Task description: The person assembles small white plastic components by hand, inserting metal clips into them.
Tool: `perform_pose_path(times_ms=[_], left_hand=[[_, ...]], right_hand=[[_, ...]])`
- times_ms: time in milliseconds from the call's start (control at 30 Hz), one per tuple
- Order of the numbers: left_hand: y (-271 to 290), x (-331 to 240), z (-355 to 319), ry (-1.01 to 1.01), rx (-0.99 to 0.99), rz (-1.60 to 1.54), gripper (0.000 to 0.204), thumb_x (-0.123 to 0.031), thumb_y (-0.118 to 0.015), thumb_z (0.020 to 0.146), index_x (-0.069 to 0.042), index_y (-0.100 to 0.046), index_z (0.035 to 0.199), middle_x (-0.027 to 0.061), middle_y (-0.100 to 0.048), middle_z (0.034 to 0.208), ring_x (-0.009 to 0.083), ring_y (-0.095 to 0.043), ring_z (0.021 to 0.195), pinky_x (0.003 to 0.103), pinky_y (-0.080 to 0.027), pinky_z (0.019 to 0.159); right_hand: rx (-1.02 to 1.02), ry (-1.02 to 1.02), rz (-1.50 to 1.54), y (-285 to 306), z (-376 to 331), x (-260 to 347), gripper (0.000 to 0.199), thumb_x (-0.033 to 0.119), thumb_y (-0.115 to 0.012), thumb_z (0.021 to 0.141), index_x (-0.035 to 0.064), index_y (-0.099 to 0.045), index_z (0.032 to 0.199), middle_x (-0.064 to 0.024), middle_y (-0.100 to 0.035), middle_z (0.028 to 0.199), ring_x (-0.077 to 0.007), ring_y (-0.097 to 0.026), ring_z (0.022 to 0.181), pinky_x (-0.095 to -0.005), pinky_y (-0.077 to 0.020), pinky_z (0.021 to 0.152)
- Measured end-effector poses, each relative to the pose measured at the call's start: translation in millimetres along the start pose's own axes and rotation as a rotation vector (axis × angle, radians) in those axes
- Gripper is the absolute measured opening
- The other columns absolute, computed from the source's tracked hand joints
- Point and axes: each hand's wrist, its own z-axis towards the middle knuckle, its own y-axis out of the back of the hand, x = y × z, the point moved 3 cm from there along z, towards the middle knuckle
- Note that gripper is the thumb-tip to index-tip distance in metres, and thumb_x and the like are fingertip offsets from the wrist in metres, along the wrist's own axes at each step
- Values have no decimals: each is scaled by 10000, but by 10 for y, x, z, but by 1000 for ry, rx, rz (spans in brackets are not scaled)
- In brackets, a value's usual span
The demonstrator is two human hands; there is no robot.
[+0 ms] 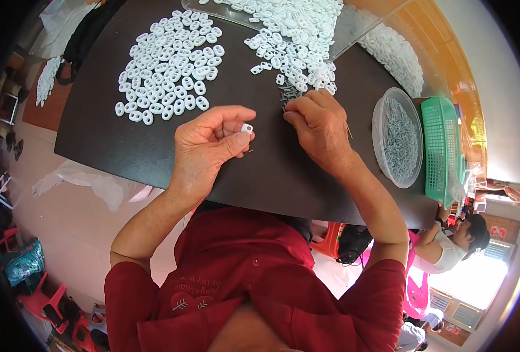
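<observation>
My left hand (204,141) is closed, pinching a small white plastic piece with a hole (247,128) between thumb and fingers. The index finger extends above the piece. My right hand (323,126) is bent over the table with thumb and fingertips pressed together, beside a little pile of grey screws (289,92). Whatever those fingertips hold, if anything, is too small to tell. Many white oval two-hole pieces (169,67) lie spread in a patch beyond my left hand. A heap of similar white pieces (295,56) spills toward my right hand from the far side.
On the right of the dark table (260,182) stands a round clear tub (379,141) of grey screws. Next to it is a green plastic basket (441,146). A bag of white pieces (395,58) lies at the far right. Another person (447,246) is at the lower right.
</observation>
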Motion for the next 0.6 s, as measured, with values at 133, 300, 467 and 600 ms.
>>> perform_pose_path(times_ms=[133, 300, 467, 600], left_hand=[[45, 56, -7, -22, 38, 55, 160, 12, -628, 840, 1, -647, 998, 9, -604, 809, 57, -548, 709, 188, -447, 623], [61, 65, -29, -96, 23, 50, 146, 23, -626, 840, 2, -652, 981, 2, -600, 802, 47, -522, 697, 176, -419, 626], [41, 25, -41, -83, -6, 42, 161, -3, -642, 835, 12, -643, 996, 24, -616, 796, 60, -541, 674, 188, -440, 603], [46, 35, -25, -43, -19, 54, 189, -31, -651, 838, 19, -619, 1018, 49, -636, 802, 73, -557, 662, 199, -458, 593]], right_hand=[[15, 83, -103, -48, 9, 50, 113, 13, -692, 683, 44, -615, 759, -70, -546, 712, -262, -530, 695, -366, -437, 592], [62, 121, -151, -81, 33, 86, 113, -3, -673, 688, 40, -590, 750, -75, -526, 717, -268, -516, 697, -382, -428, 577], [61, 184, -115, -97, 91, 83, 128, -34, -647, 681, 30, -559, 749, -93, -516, 696, -288, -505, 663, -388, -424, 566], [-11, 209, 9, 6, 81, 234, 137, -53, -635, 692, 25, -553, 768, -91, -527, 702, -267, -525, 632, -355, -440, 554]])
